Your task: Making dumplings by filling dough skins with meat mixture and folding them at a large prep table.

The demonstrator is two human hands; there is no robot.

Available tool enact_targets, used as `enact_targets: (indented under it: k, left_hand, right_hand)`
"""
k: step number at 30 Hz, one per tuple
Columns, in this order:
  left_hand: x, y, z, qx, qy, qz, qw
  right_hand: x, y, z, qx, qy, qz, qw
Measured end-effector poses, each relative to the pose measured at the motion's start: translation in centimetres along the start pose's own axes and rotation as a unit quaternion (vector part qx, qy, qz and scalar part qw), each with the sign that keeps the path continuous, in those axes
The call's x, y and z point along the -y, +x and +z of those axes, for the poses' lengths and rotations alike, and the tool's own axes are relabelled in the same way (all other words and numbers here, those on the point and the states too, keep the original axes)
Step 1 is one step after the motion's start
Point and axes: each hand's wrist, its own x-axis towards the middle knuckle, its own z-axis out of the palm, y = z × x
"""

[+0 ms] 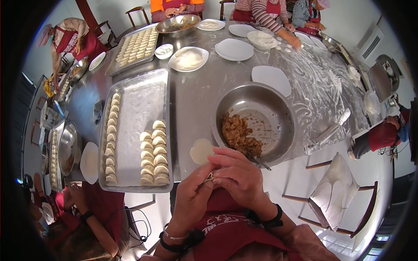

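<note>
Close to the table's front edge, my left hand point(197, 192) and my right hand point(238, 177) meet, both pinching a small dumpling point(210, 177), mostly hidden by the fingers. Just beyond them a round dough wrapper point(201, 151) lies flat on the steel table. To the right, a large steel bowl point(277, 143) holds brown minced filling point(238, 132), with a utensil's metal handle point(261, 163) sticking out over the near rim. At the left, a metal tray point(130, 130) carries folded dumplings point(160, 140) in one row on its left and two rows on its right.
Beyond stand a second tray of dumplings point(138, 45), a plate of wrappers point(188, 59), a small white bowl point(164, 51) and white plates point(234, 49). Flour covers the table's right side. Co-workers sit or stand around; one person's forearm point(101, 231) is at lower left. A chair point(336, 195) stands right.
</note>
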Motion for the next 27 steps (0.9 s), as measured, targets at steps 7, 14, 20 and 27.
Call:
enact_targets:
  k: [7,14,20,27]
  left_hand:
    - [-0.4,0.4,-0.7,0.035,0.067,0.005,0.997]
    - [-0.7,0.3,0.3,0.017,-0.104,-0.028,0.994]
    - [1.8,-0.1,1.1,-0.041,-0.248,-0.023,0.968]
    - [1.5,-0.1,1.6,-0.059,-0.212,-0.024,0.975]
  right_hand:
    - [0.4,0.4,-0.2,0.002,-0.044,0.012,0.999]
    - [0.4,0.0,-0.3,-0.011,0.107,0.112,0.988]
    - [1.0,-0.1,1.2,-0.082,0.211,0.167,0.96]
    - [1.1,0.0,1.3,-0.107,0.166,0.138,0.97]
